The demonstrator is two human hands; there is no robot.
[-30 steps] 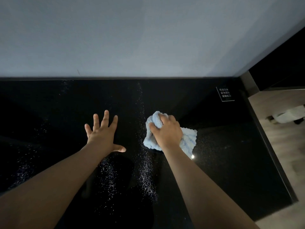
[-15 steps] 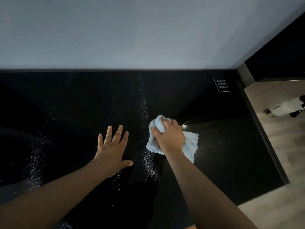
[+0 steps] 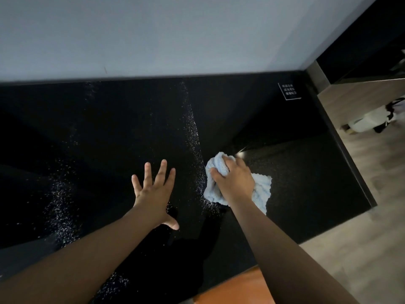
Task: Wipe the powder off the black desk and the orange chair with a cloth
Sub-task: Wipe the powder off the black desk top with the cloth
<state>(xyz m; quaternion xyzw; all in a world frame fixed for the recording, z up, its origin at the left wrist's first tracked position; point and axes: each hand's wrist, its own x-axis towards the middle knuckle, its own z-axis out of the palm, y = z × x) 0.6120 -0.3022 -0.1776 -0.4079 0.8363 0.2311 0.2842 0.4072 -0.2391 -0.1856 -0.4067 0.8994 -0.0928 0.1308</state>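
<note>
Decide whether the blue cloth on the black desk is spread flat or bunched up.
Bunched: the right hand grips the cloth in a wad, one corner trailing.

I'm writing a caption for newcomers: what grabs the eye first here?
The pale blue cloth, bunched in the right hand, right of centre on the black desk. Just left of it a streak of white powder runs back toward the wall, and the left hand lies spread beyond that. An orange chair peeks in at the bottom edge.
</note>
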